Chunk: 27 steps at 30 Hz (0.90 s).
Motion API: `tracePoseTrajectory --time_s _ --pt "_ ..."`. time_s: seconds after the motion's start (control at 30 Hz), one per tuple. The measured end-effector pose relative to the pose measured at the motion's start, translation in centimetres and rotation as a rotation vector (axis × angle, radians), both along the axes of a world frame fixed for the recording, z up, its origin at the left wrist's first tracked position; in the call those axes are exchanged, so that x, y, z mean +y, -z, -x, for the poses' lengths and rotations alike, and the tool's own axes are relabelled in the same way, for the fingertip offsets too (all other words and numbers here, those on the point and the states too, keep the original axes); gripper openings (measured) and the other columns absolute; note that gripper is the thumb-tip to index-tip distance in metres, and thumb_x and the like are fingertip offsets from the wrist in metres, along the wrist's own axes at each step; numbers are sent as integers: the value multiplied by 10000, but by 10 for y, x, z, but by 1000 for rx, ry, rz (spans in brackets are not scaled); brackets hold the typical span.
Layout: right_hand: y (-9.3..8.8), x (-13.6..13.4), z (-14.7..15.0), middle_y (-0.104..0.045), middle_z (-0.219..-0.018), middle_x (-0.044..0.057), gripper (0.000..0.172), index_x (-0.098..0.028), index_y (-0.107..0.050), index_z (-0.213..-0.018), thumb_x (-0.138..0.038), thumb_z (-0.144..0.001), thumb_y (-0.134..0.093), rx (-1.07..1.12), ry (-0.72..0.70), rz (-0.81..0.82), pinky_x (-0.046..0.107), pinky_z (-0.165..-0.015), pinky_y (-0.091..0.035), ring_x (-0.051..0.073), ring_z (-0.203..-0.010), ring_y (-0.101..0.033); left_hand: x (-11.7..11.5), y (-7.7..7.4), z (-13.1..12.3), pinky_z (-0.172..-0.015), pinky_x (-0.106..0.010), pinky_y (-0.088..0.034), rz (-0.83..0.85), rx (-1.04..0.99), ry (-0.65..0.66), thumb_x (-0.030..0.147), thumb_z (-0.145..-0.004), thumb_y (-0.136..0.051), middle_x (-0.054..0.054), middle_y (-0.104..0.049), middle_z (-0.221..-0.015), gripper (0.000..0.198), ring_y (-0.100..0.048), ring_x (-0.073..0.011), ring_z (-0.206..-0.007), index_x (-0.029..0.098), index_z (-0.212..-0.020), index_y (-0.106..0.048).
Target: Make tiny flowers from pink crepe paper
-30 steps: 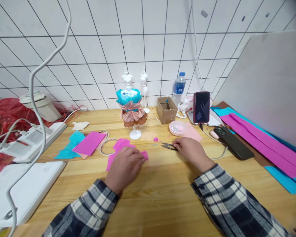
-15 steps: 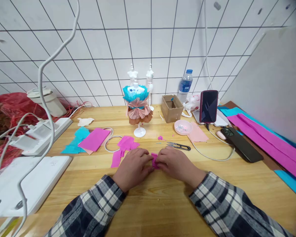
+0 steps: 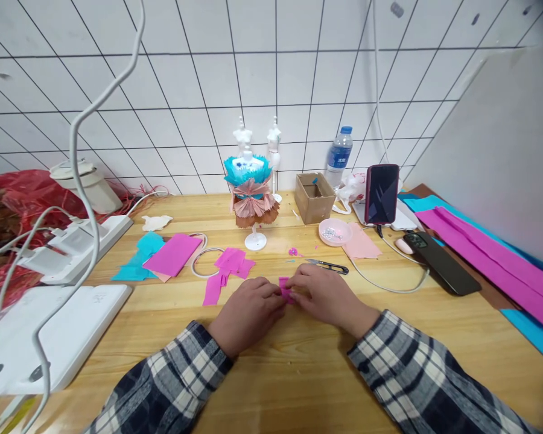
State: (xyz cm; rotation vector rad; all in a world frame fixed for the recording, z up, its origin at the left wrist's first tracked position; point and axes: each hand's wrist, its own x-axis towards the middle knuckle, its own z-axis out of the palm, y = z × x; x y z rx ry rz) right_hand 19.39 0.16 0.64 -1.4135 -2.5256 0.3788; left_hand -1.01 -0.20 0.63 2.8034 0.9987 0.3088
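While both hands pinch creased pink crepe paper [image 3: 285, 290], grainy wooden table [image 3: 298, 374]

Bright, even light from above; soft short shadows under the hands [image 3: 289, 301] on the table [image 3: 298, 374]. Mild glare on far wall tiles [image 3: 253, 72]. Strong wide-angle bending at edges, corners dark, left cable [image 3: 79, 138] blurred. Centre sharp.

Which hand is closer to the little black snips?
Right. The right hand lies just nearer the person than the snips; the left hand is farther left, across the pink paper both pinch.
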Motion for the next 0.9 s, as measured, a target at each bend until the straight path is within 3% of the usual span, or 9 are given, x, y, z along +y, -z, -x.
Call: tracePoseTrajectory --time_s 0.27,0.37,0.5,0.7,0.9 --pt "9 6 1 -624 -966 48 277 -258 -614 -1136 -311 -942 -423 -14 160 -2 264 -681 -385 164 -865 -597 2 -2 -1 -812 -337 -440 32 26 16 240 -920 -478 -51 -641 -925 201 -546 -184 -885 206 -968 -670" --pt "10 6 -1 -624 -959 30 255 -246 -620 -1121 -255 -890 -511 80 133 12 251 -704 -395 147 -853 -591 1 1 0 -796 -340 -429 13 22 -29 253 -927 -467 -48 -643 -935 216 -544 -186 -884 217 -972 -675" --pt "8 2 2 -623 -887 1 133 -251 -684 -922 -241 -853 -571 150 41 24 237 -680 -385 130 -818 -580 3 5 3 -777 -368 -395 -17 37 -107 276 -935 -455 -32 -656 -911 235 -546 -198 -882 240 -957 -686" --pt "14 0 9 -630 -860 8 163 -272 -707 -922 -272 -868 -553 37 14 -7 251 -666 -362 146 -859 -576 3 5 3 -796 -381 -364 -26 16 -136 273 -914 -503 -19 -669 -908 201 -552 -201 -893 264 -980 -692" --pt "10 -2 13 -629 -826 13 186 -234 -700 -848 -284 -882 -524 -76 21 -53 264 -623 -341 151 -803 -575 1 3 -3 -781 -380 -369 -47 -1 -170 285 -886 -545 -33 -669 -886 170 -549 -204 -875 233 -879 -707"
